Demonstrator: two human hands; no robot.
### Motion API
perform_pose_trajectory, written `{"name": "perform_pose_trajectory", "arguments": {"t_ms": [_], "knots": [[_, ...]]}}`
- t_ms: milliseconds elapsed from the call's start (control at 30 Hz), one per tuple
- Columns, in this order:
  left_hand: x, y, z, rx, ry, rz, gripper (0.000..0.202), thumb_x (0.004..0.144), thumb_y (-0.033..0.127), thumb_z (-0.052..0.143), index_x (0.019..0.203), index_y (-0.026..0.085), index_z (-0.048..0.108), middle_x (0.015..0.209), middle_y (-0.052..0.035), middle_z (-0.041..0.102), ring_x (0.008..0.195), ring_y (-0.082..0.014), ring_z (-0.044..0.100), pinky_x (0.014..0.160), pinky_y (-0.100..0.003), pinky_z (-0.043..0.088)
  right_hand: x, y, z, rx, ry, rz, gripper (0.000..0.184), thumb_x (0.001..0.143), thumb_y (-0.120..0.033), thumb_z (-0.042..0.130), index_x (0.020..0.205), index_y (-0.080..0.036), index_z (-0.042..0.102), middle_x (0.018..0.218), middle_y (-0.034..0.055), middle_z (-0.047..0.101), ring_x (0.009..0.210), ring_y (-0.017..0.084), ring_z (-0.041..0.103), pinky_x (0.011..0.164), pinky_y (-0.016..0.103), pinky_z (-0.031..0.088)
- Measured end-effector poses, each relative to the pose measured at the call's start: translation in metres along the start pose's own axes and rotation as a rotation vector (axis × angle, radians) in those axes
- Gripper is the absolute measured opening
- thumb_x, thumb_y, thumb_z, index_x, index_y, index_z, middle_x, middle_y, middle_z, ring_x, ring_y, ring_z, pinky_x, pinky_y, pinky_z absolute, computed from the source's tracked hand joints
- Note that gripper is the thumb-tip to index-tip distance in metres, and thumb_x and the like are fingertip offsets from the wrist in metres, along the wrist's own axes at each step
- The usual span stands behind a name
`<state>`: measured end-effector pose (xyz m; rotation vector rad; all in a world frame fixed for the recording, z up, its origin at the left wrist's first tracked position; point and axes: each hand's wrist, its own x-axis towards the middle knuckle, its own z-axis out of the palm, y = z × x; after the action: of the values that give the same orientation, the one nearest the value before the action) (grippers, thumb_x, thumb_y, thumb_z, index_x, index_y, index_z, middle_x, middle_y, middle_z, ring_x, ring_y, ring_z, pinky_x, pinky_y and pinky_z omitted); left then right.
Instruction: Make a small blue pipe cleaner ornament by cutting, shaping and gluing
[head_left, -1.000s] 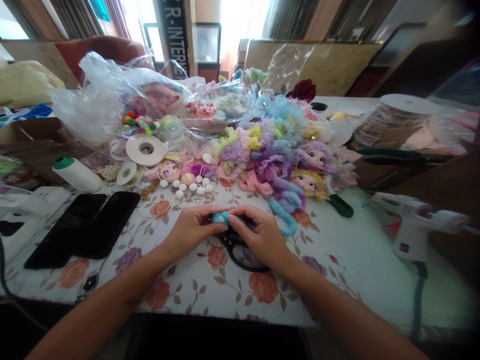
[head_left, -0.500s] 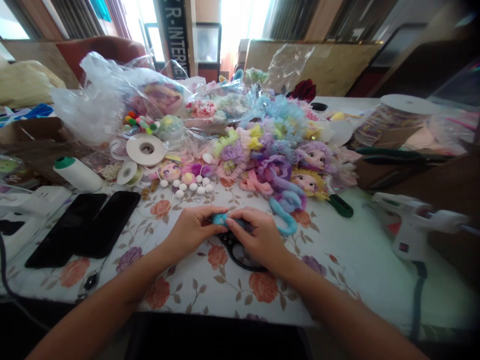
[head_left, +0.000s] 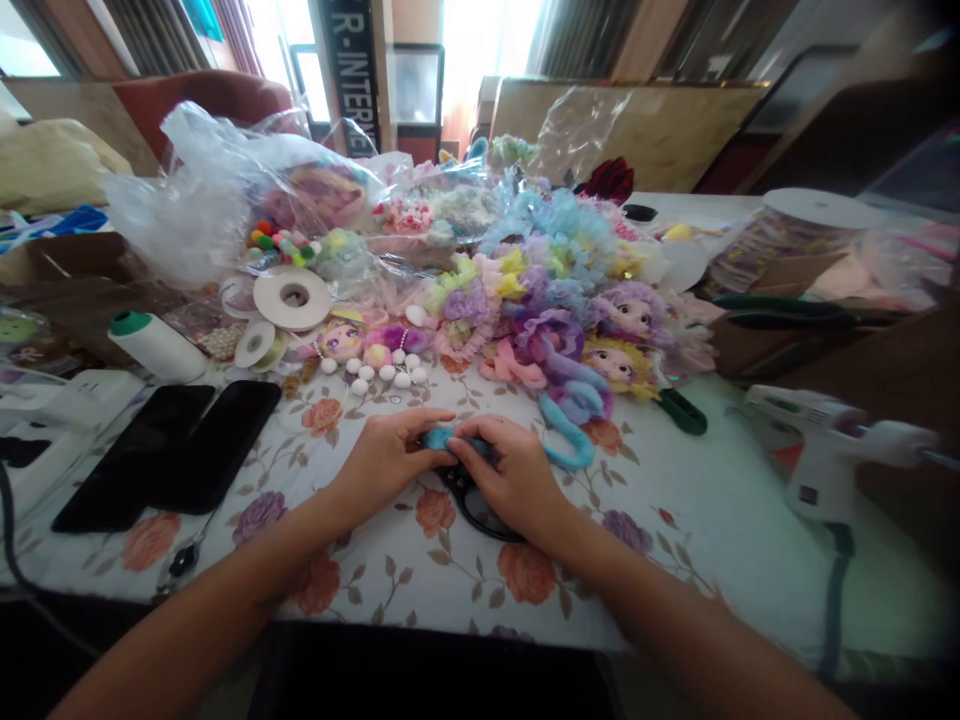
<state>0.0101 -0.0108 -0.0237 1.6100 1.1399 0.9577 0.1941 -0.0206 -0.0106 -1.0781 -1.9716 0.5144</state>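
Between my two hands is a small piece of fuzzy blue pipe cleaner [head_left: 437, 437], partly covered by the fingers. My left hand [head_left: 390, 447] pinches its left side between thumb and forefinger. From the right, my right hand [head_left: 514, 470] grips the same piece, thumb and fingertips closed on it. Black-handled scissors [head_left: 480, 512] lie on the cloth under my right hand, their blades hidden. Past that hand, a blue fuzzy strand [head_left: 568, 450] curls out from a bundle of pink and purple pipe cleaners [head_left: 544, 345].
Doll heads [head_left: 622, 365], ruffled flowers [head_left: 472, 290] and plastic bags [head_left: 202, 180] heap up at the back. Two black phones [head_left: 217, 450], a thread cone [head_left: 154, 347] and ribbon spools [head_left: 292, 298] are at left. A glue gun [head_left: 814, 450] stands at right on the flowered tablecloth [head_left: 360, 590].
My right fingers have shifted slightly on the blue piece, showing a little less of it at the fingertips. Both hands stay in nearly the same place.
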Motion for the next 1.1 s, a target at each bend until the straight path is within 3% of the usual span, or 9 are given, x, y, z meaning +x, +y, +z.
{"name": "perform_pose_trajectory", "arguments": {"t_ms": [200,467,633,1100], "knots": [[0.002,-0.002,-0.001,-0.038,0.001,-0.033,0.040,0.072,0.030,0.080,0.112,0.023,0.073,0.097,-0.0034,0.076,0.087,-0.0213,0.069,0.080,-0.033,0.057,-0.001,-0.001,0.000,-0.010,0.022,-0.034,0.012,0.089,-0.021,0.060,0.081,-0.018,0.069,0.076,0.0035,0.071,0.072,0.019,0.064,0.071,0.030,0.047],[0.003,0.006,-0.001,-0.271,-0.085,-0.051,0.046,0.068,0.022,0.082,0.113,0.022,0.072,0.100,-0.0041,0.076,0.093,-0.0219,0.070,0.086,-0.035,0.056,0.006,-0.004,-0.014,0.270,-0.020,0.232,0.012,0.084,-0.028,0.065,0.078,-0.019,0.069,0.072,0.0000,0.069,0.066,0.015,0.060,0.063,0.026,0.044],[0.003,0.008,-0.002,-0.295,-0.108,-0.069,0.047,0.068,0.021,0.083,0.114,0.022,0.072,0.100,-0.0043,0.076,0.093,-0.0214,0.070,0.085,-0.034,0.056,0.008,-0.002,-0.014,0.336,-0.065,0.311,0.018,0.084,-0.032,0.063,0.074,-0.018,0.065,0.070,-0.0004,0.063,0.064,0.013,0.054,0.060,0.025,0.041],[0.004,0.005,-0.003,-0.353,-0.110,-0.046,0.041,0.069,0.024,0.084,0.108,0.021,0.073,0.100,-0.0041,0.075,0.091,-0.0183,0.068,0.083,-0.031,0.055,0.008,-0.003,-0.014,0.339,-0.007,0.324,0.020,0.085,-0.035,0.064,0.076,-0.018,0.064,0.070,-0.0002,0.064,0.064,0.013,0.055,0.059,0.025,0.041]]}}
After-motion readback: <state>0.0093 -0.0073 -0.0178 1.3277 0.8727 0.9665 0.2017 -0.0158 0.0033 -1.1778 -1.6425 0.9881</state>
